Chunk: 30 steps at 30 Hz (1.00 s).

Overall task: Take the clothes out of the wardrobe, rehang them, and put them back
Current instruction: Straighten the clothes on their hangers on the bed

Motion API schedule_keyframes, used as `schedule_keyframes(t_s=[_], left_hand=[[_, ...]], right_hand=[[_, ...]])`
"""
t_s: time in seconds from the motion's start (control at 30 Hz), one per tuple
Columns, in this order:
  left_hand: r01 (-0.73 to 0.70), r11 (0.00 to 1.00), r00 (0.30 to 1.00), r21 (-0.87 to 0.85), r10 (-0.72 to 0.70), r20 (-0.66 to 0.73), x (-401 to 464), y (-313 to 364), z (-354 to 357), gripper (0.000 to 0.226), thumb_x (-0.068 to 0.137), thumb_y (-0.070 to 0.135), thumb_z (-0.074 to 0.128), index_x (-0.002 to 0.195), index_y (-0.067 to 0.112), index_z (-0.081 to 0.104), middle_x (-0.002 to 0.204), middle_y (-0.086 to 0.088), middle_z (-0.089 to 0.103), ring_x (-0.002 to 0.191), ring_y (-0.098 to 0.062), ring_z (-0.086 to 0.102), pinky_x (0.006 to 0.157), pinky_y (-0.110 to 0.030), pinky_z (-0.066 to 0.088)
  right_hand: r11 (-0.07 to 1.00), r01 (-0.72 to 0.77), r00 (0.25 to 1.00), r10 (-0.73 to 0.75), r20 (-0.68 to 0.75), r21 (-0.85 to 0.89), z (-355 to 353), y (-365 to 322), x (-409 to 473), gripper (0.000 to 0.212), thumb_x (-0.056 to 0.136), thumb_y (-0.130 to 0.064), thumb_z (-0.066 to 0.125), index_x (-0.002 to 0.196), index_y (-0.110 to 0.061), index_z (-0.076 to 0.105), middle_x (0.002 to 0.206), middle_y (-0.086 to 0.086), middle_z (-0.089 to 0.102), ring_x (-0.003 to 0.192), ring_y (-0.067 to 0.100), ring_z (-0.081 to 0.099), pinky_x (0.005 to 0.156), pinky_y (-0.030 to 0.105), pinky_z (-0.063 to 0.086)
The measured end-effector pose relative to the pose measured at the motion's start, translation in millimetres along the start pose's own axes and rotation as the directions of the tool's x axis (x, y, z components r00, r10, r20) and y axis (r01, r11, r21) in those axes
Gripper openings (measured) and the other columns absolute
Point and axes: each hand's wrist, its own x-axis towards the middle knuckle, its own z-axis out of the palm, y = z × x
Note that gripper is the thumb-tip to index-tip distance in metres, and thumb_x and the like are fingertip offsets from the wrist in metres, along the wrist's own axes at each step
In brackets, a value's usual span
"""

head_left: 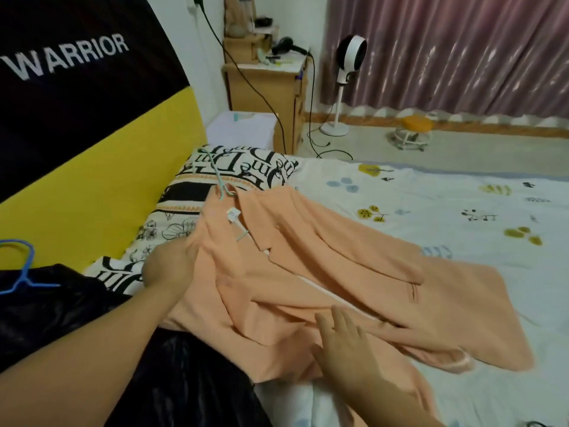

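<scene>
An orange jacket [332, 272] lies spread across the bed, collar toward the pillow. A pale green hanger [220, 183] sits in its neck, hook pointing up over the pillow. My left hand [169, 266] grips the jacket's left shoulder, fingers curled into the cloth. My right hand [345, 349] lies flat with straight fingers on the lower front of the jacket. A shiny black garment [77, 318] lies at the near left, partly under the jacket and my left arm. A blue hanger [21, 266] rests on top of it.
The bed [462, 211] has a white patterned sheet and a black-and-white printed pillow [240, 167] against a yellow and black headboard [92, 149]. Beyond stand a wooden nightstand [264, 90], a white standing fan [345, 69], a small stool [412, 131] and pink curtains.
</scene>
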Motion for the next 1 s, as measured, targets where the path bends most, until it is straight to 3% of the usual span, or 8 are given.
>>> schedule_keyframes(t_s=[0.1,0.2,0.3,0.43,0.53,0.63,0.8,1.0], left_hand=[[0.041,0.998,0.997,0.043,-0.044,0.071,13,-27,27,0.044,0.099,0.034,0.036,0.082,-0.001,0.055,0.095,-0.023,0.061,0.082,-0.033,0.054,0.064,-0.034,0.037],[0.105,0.993,0.971,0.054,-0.114,0.212,18,-42,48,0.045,0.098,0.036,0.037,0.099,-0.004,0.056,0.106,-0.024,0.059,0.098,-0.037,0.055,0.072,-0.036,0.039],[0.091,0.994,0.974,0.060,-0.101,0.201,17,-39,57,0.040,0.098,0.033,0.037,0.108,-0.004,0.051,0.111,-0.025,0.057,0.102,-0.039,0.053,0.079,-0.039,0.043],[-0.194,0.979,0.980,0.064,0.197,-0.038,8,-16,49,0.039,0.094,0.025,0.045,0.128,0.006,0.047,0.128,-0.017,0.050,0.118,-0.034,0.043,0.095,-0.046,0.035],[-0.451,0.881,0.878,0.142,0.410,0.246,-4,-6,52,0.043,0.097,0.037,0.034,0.137,0.021,0.039,0.144,-0.004,0.039,0.129,-0.024,0.037,0.106,-0.043,0.028],[-0.492,0.829,0.744,0.266,0.242,0.622,-9,-9,52,0.054,0.097,0.049,0.026,0.145,0.022,0.026,0.154,-0.007,0.021,0.137,-0.024,0.028,0.112,-0.041,0.023],[-0.516,0.827,0.785,0.224,0.352,0.509,-28,23,30,0.038,0.096,0.039,0.036,0.126,0.018,0.047,0.129,-0.008,0.047,0.116,-0.028,0.047,0.094,-0.037,0.037],[-0.664,0.736,0.488,-0.135,0.563,0.668,-94,90,7,0.033,0.096,0.032,0.045,0.122,0.016,0.057,0.126,-0.002,0.059,0.113,-0.018,0.053,0.086,-0.022,0.038]], right_hand=[[0.998,0.039,0.996,-0.042,0.072,0.046,7,-3,10,0.056,0.093,-0.032,0.045,0.144,-0.016,0.027,0.155,0.018,0.016,0.143,0.031,0.019,0.108,0.050,0.028],[0.997,0.056,0.989,-0.062,0.134,0.047,22,-3,18,0.059,0.097,-0.032,0.036,0.149,-0.021,0.009,0.158,0.011,-0.001,0.146,0.024,0.001,0.114,0.042,0.013],[0.997,0.053,0.987,-0.060,0.151,0.054,34,-7,20,0.056,0.095,-0.024,0.039,0.146,-0.017,0.015,0.157,0.013,0.001,0.145,0.026,0.003,0.115,0.044,0.014],[0.998,0.055,0.984,-0.060,0.168,0.037,43,-10,17,0.060,0.094,-0.018,0.042,0.146,-0.017,0.013,0.157,0.013,-0.001,0.145,0.026,0.001,0.116,0.047,0.012],[0.997,0.056,0.984,-0.063,0.164,0.046,41,-10,12,0.060,0.094,-0.018,0.042,0.146,-0.018,0.013,0.157,0.010,0.001,0.145,0.024,0.002,0.116,0.046,0.013],[0.996,0.051,0.983,-0.062,0.171,0.070,36,-9,3,0.058,0.095,-0.020,0.040,0.147,-0.019,0.012,0.157,0.011,0.001,0.145,0.026,0.003,0.116,0.044,0.014],[0.992,-0.010,0.984,-0.013,0.177,0.126,13,-1,-19,0.050,0.100,-0.027,0.032,0.147,-0.019,0.018,0.156,0.011,0.011,0.144,0.028,0.011,0.113,0.043,0.018],[0.991,-0.011,0.992,-0.005,0.126,0.131,-17,26,-62,0.038,0.097,-0.024,0.038,0.134,-0.014,0.040,0.146,0.013,0.031,0.132,0.031,0.030,0.106,0.043,0.030]])
